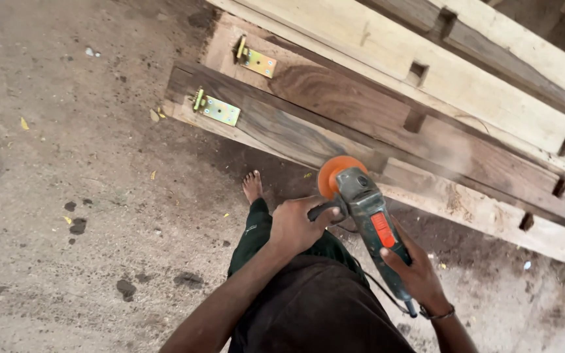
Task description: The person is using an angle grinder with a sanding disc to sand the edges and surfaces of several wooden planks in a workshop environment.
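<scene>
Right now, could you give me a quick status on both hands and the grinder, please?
Left hand on side handle, right hand on body. Angle grinder disc on dark plank. Cord trails near legs.

Timbers (335,98) lie side by side on the ground (67,261), running from upper left to lower right. Two hinges (217,109) sit on the left ends of the two nearest timbers, one behind the other. Grinder (361,209) sits at the near edge of the nearest timber, disc (332,173) forward. Left hand (297,223) on its side handle, right hand (413,268) behind on the body. A bare foot (252,186) stands left of the grinder, just before the timber.
</scene>
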